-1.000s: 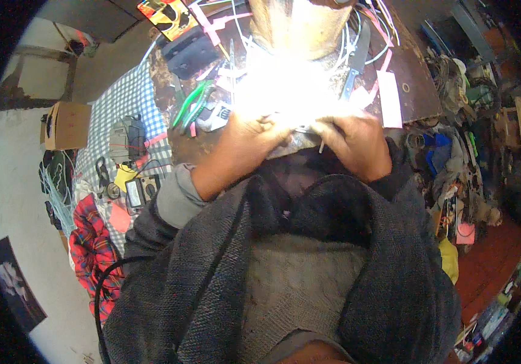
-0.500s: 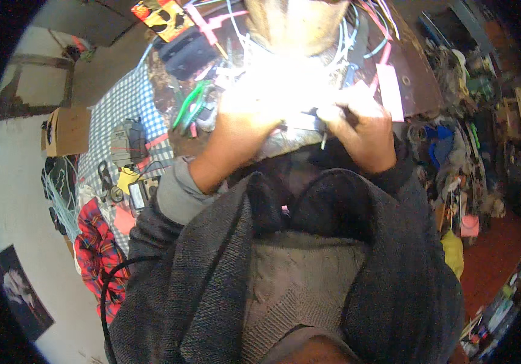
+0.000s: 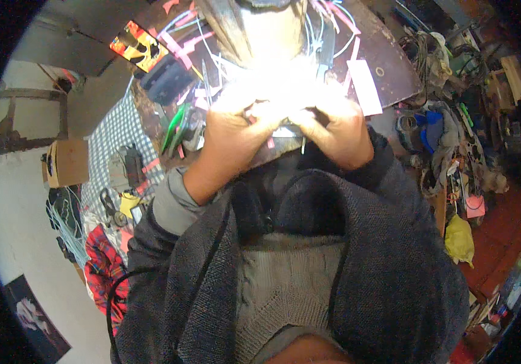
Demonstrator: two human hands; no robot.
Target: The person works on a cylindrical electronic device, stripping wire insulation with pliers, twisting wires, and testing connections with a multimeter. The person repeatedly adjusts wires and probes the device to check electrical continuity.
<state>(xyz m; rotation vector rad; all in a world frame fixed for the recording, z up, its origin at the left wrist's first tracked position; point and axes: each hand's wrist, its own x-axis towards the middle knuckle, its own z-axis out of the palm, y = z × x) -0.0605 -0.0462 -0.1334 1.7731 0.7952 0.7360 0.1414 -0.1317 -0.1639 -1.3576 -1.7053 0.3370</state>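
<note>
In strong white glare, my left hand (image 3: 231,130) and my right hand (image 3: 339,130) meet over the near edge of a dark work table (image 3: 388,48). Both are closed, with thumbs and fingers pinched close together. A thin, pale, stick-like end (image 3: 303,145) pokes down below my right fingers. The glare washes out whatever lies between the fingertips. Green-handled pliers (image 3: 174,128) rest left of my left hand. Just beyond the hands stands a wooden block (image 3: 227,30), with thin white wires (image 3: 213,57) around it. A pale paper strip (image 3: 365,88) lies beyond my right hand.
A dark case (image 3: 162,80) and a red-and-yellow packet (image 3: 139,47) sit at the far left of the table. Farther left are a checked cloth (image 3: 112,127), a cardboard box (image 3: 68,162) and red plaid fabric (image 3: 106,258). Cluttered gear and a yellow bag (image 3: 459,239) lie right.
The view has shifted, so the table's things sit lower and the hands farther left. My hands have come closer together, covering most of the pale piece that showed between them.
</note>
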